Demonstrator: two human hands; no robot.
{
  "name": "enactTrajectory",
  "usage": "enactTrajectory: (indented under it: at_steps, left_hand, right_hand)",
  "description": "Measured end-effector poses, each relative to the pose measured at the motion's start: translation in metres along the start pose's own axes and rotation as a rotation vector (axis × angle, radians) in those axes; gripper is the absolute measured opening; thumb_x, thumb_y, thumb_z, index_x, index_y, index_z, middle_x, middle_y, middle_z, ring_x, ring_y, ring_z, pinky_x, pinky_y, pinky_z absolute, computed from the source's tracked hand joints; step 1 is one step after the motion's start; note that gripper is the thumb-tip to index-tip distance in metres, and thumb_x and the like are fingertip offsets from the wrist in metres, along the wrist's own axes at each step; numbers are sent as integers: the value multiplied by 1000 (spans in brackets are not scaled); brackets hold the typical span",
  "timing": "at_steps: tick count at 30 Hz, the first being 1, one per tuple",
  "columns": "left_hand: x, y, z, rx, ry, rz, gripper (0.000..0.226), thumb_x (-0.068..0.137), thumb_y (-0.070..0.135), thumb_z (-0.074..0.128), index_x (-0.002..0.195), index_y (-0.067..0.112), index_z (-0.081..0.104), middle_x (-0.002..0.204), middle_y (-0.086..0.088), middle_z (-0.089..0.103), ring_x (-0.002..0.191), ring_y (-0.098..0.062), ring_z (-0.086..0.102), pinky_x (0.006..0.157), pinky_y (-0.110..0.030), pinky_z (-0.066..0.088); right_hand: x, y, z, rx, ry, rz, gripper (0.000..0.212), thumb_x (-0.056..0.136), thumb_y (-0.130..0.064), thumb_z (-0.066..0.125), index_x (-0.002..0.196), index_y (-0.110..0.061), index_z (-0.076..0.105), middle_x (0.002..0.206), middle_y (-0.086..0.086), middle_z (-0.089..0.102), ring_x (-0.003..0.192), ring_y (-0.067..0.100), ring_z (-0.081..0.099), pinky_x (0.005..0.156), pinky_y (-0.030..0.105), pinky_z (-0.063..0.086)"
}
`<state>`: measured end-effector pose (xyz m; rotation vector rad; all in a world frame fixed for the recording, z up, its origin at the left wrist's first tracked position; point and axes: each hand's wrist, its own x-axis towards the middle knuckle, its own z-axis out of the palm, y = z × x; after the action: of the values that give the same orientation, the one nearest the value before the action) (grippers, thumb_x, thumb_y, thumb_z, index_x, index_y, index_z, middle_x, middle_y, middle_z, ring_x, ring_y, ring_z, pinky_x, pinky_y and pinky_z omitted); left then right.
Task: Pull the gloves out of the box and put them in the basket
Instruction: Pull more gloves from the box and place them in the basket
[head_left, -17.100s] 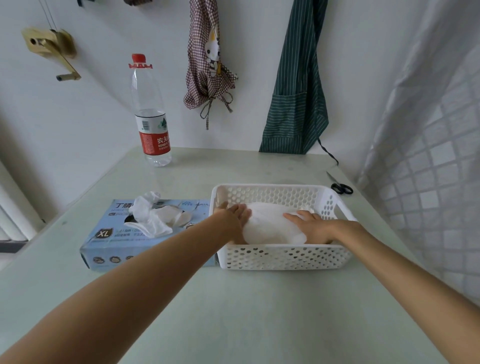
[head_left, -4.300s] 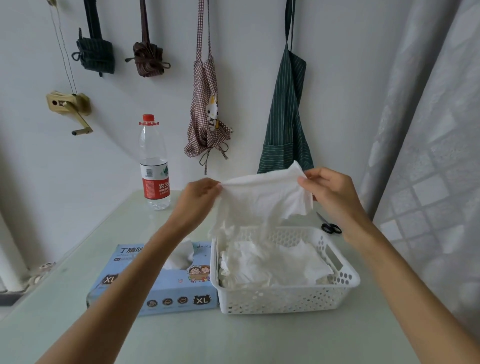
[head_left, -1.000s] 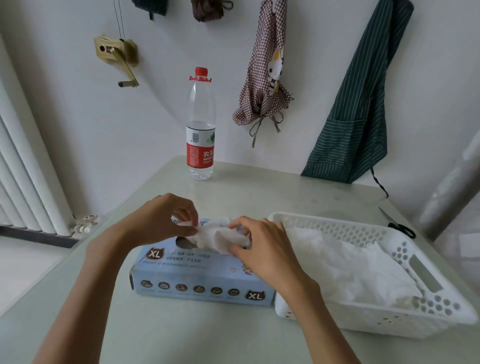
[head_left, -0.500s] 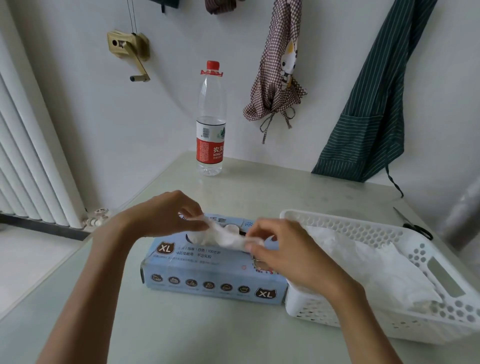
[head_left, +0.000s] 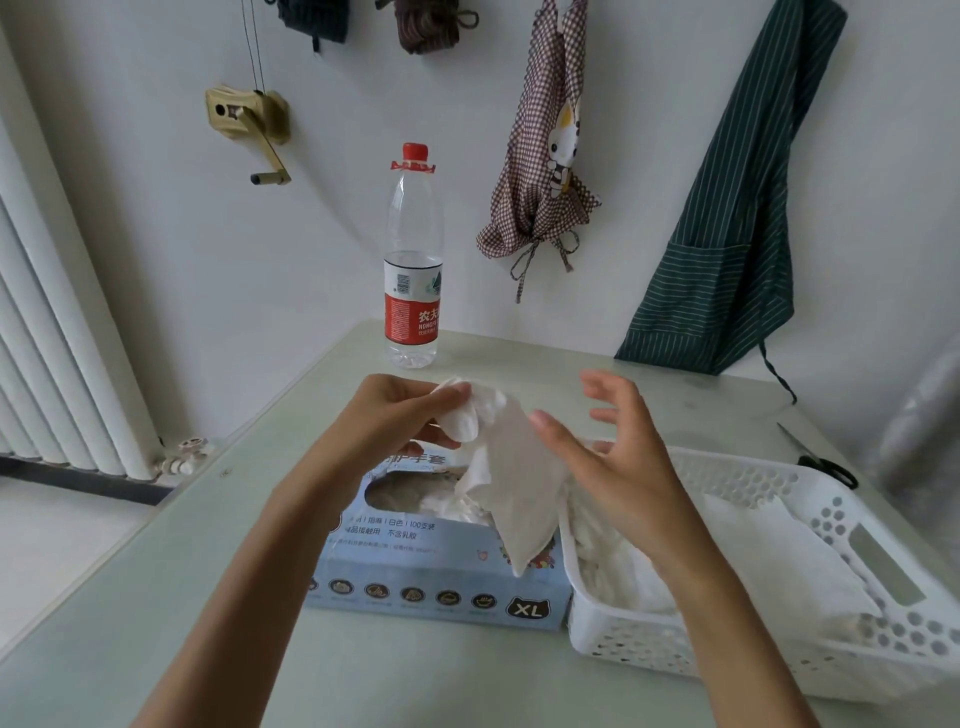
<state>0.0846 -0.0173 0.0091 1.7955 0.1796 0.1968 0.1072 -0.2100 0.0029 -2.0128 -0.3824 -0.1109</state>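
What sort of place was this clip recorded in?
Most likely a home utility or kitchen corner, not a lab: aprons hang on the white wall, a radiator stands at left, and a plain table carries a water bottle and a white basket.

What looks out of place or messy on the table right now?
Nothing spilled or damaged. The gloves in the basket lie in a loose, crumpled heap inside the white basket. Black scissors lie beyond it near the table edge. The water bottle stands upright.
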Motion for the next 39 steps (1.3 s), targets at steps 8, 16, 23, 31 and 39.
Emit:
enactTrajectory:
  at_steps: [8,16,23,31,39]
  left_hand:
    - [5,-1,-5,-62,60,-31,13,87,33,62,80,23,68,62,9,71,55,3,64,60,-20,43]
    - [7,-18,-43,656,127,5,52,69,70,55,99,28,60,95,15,61,87,-11,60,80,-29,45]
    - [-1,-16,21,689,-311,340,47,67,38,82,97,28,46,103,12,56,94,-9,55,80,-25,50]
    - [14,-25,-1,461,-123,454,17,86,12,66,98,24,63,96,6,71,90,-4,68,83,-22,54]
    - [5,-4,12,-217,-275,125,28,99,4,35,91,12,60,79,-2,62,68,-11,57,52,-19,46]
  right_hand:
    - [-15,5,35,-845,-190,-125,57,78,-58,64,114,-21,41,113,-5,38,112,15,37,90,26,37]
    - [3,12,1,-403,-176,-26,13,86,-25,66,95,-29,74,86,-18,70,78,-2,63,77,27,55]
    - [1,13,20,-347,-55,-81,20,87,-16,63,97,-29,74,84,-15,72,74,-1,64,65,18,53]
    - [7,19,7,-410,-92,-108,20,84,-18,68,101,-30,68,94,-16,68,82,1,62,64,14,48]
    - [10,-2,-10,565,-298,73,13,82,-17,65,94,-12,70,83,0,70,78,8,62,66,15,47]
